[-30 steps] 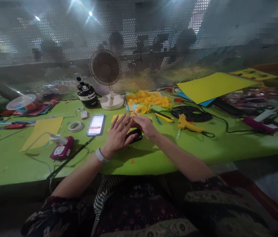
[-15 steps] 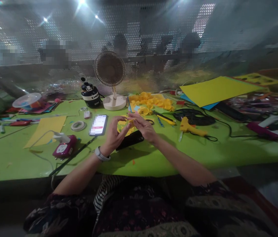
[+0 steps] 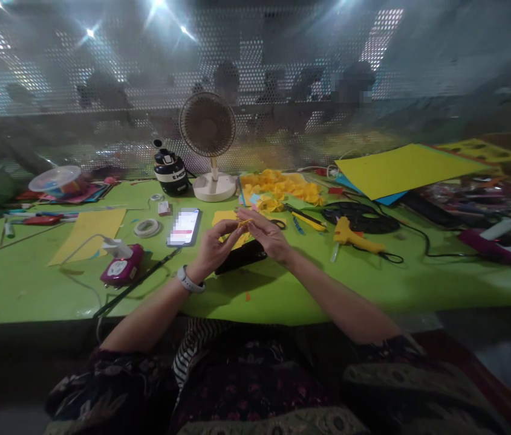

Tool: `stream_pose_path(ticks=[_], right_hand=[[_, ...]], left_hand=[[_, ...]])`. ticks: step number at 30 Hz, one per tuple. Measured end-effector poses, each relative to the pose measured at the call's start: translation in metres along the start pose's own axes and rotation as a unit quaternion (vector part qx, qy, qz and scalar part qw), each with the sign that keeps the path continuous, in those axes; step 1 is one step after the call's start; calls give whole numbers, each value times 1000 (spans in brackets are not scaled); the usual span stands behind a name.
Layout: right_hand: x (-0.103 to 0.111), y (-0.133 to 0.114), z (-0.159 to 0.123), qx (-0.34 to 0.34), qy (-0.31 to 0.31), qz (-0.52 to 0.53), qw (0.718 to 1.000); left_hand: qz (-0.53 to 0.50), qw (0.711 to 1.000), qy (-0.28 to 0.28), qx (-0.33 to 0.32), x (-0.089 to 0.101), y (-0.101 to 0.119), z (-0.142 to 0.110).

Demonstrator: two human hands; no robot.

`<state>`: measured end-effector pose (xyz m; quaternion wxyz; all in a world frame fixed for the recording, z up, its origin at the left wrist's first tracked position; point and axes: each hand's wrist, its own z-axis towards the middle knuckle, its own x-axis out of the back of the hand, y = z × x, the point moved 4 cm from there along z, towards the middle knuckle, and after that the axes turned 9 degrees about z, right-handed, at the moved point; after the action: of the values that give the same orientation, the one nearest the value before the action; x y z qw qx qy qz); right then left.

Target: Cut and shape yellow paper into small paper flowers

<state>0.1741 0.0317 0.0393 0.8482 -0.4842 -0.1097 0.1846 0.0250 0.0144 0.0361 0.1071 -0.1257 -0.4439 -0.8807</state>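
Note:
Between my two hands is a small piece of yellow paper [image 3: 245, 223], its shape partly covered by fingers. My left hand [image 3: 212, 246] pinches it from the left with thumb and forefinger. From the other side, my right hand [image 3: 270, 238] closes its fingertips on the same piece. More yellow paper [image 3: 224, 215] lies on the table behind and under my fingers. Just below the hands rests a black case [image 3: 240, 258], partly hidden by them. A phone [image 3: 183, 228] with a lit screen lies left of my left hand.
The green table [image 3: 300, 305] carries a yellow glue gun [image 3: 354, 235], a yellow cutter [image 3: 308, 221] and crumpled yellow paper flowers [image 3: 277, 187]. A fan [image 3: 208, 130] and black bottle [image 3: 171, 173] stand behind. Left are a tape roll [image 3: 147, 228] and purple power adapter [image 3: 121, 266]; yellow sheets [image 3: 412, 171] lie right.
My left thumb and forefinger have drawn closer together on the yellow paper. The camera view has shifted slightly, so the table things appear a little further right.

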Motion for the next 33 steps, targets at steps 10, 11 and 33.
stream_pose_path(ticks=[10,11,33], right_hand=[[7,8,-1,-35,45,-42,997],[8,10,-1,-41,54,-46,997],[9,13,1,-94,65,-34,993]], left_hand=[[-140,981,-6,136,-2,-3,2],[-157,974,-18,165,-3,-6,2],[-265,903,-101,323,-7,-26,3]])
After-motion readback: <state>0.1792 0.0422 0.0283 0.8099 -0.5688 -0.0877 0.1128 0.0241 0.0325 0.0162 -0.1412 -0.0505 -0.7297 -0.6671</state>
